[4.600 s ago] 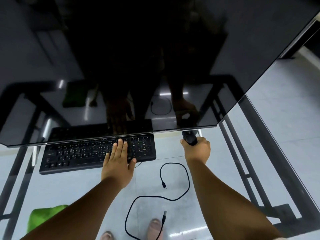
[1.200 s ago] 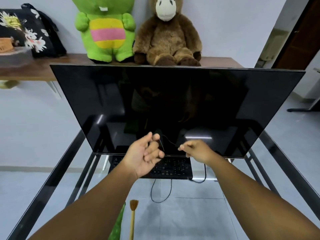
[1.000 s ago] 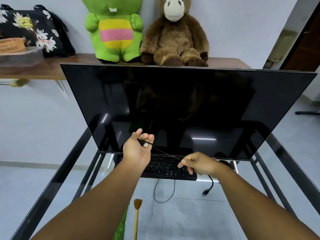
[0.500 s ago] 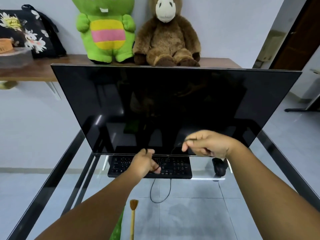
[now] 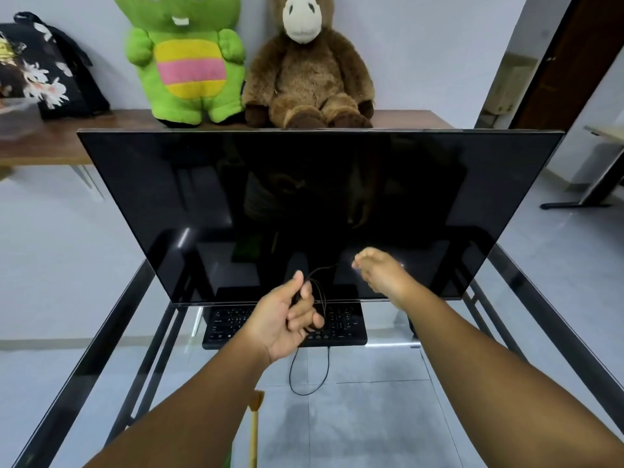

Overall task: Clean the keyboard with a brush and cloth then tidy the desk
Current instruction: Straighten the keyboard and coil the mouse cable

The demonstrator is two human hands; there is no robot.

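A black keyboard (image 5: 344, 327) lies on the glass desk (image 5: 388, 417) under the lower edge of a large dark monitor (image 5: 317, 204). My left hand (image 5: 287, 319) is raised over the keyboard and grips coiled loops of a thin black cable (image 5: 320, 295); one loop hangs down to the glass. My right hand (image 5: 378, 273) hovers to the right in front of the screen, fingers loosely curled and blurred; whether the cable's end is pinched in it cannot be told. A wooden-handled brush (image 5: 255, 420) lies near the front edge, partly behind my left forearm.
A green plush toy (image 5: 189, 59) and a brown plush toy (image 5: 307, 69) sit on a wooden shelf (image 5: 60, 136) behind the monitor. A floral black bag (image 5: 44, 72) rests at the shelf's left. Black metal frame rails (image 5: 540, 319) border the desk.
My left hand has risen from the keyboard with the cable now looped in it. My right hand has shifted right and opened slightly. The mouse is now hidden behind my right forearm.
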